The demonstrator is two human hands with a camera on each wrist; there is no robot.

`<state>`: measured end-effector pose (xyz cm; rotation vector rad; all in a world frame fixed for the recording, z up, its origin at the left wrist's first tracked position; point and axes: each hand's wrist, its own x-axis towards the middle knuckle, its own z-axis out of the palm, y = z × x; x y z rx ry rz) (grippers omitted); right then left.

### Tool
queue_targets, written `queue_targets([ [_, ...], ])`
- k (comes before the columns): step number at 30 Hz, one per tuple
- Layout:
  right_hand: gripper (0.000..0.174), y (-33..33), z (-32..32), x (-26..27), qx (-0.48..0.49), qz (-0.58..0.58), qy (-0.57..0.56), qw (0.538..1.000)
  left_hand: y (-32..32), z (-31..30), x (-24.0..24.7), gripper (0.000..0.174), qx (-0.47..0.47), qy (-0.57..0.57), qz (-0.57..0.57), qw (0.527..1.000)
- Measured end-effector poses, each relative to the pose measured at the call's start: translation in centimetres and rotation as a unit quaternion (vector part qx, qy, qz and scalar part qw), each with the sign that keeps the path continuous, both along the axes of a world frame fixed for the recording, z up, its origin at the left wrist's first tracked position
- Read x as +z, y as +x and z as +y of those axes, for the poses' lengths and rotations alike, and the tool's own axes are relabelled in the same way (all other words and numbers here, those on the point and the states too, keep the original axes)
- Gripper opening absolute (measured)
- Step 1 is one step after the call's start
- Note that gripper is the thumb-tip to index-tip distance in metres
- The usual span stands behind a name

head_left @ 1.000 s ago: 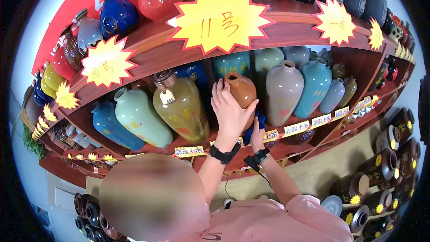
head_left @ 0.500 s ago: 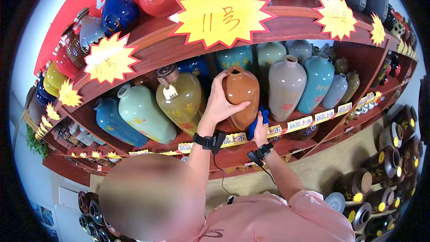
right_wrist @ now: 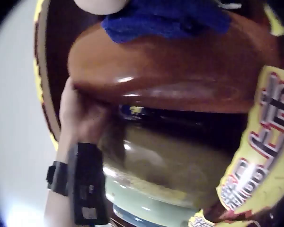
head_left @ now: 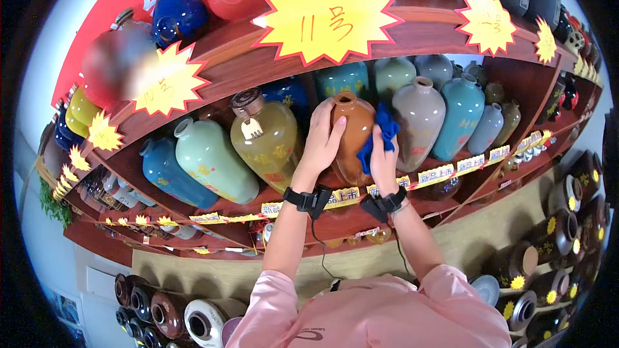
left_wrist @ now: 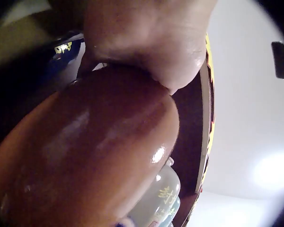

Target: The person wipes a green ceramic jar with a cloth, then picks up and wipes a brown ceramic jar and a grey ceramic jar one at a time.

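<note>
A glossy brown ceramic bottle (head_left: pixel 351 145) with a narrow open mouth stands at the front of the shelf. My left hand (head_left: pixel 320 140) grips its left shoulder, thumb across the front and fingers around the side. In the left wrist view that hand (left_wrist: pixel 149 42) covers the bottle's upper end. My right hand (head_left: pixel 383 162) holds a crumpled blue cloth (head_left: pixel 385 130) along the bottle's right side. The right wrist view shows the cloth (right_wrist: pixel 165 21) lying against the brown surface (right_wrist: pixel 156 71); most of the right hand is outside that view.
A grey bottle (head_left: pixel 418 122) stands close on the right, an olive capped bottle (head_left: pixel 265 142) on the left. Yellow label strips (head_left: pixel 435 175) run along the shelf edge. Overhead, a star-shaped price card (head_left: pixel 329 22) hangs from the upper shelf. Dark jars (head_left: pixel 509 264) line the floor at right.
The blue cloth and right hand have risen from the bottle's lower right to its upper right side. My left hand has shifted from across the bottle's front to its left shoulder.
</note>
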<state>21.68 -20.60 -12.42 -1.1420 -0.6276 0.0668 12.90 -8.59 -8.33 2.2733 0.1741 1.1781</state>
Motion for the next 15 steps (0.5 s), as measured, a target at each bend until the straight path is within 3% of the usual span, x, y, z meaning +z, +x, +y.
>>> queue_targets([
  [1,0.042,-0.3,-0.1,1.8,0.007,-0.041,0.005,0.999,0.0,0.0,0.0,0.049,0.0,-0.001,-0.001,1.0],
  [3,0.049,0.3,1.0,2.6,-0.019,-0.248,0.01,0.969,0.0,0.1,-0.1,0.048,-0.007,-0.002,-0.01,1.0],
  [5,0.052,-0.1,1.3,4.0,-0.153,-0.443,-0.057,0.881,0.0,0.2,-0.2,0.047,-0.019,-0.001,-0.025,1.0],
  [8,0.054,-0.2,1.3,3.7,-0.158,-0.433,-0.05,0.886,0.1,0.1,-0.4,0.046,-0.005,0.002,-0.023,1.0],
  [11,0.054,0.0,2.7,0.7,-0.112,-0.292,0.043,0.949,0.2,0.1,-0.2,0.046,-0.002,0.005,-0.018,1.0],
  [12,0.058,-0.3,2.7,-0.1,-0.037,-0.197,0.092,0.975,0.1,0.1,-0.2,0.047,-0.004,0.005,-0.014,1.0],
  [15,0.062,0.3,2.1,-2.3,-0.099,-0.235,0.019,0.967,0.1,0.1,-0.3,0.047,0.003,0.002,-0.015,1.0],
])
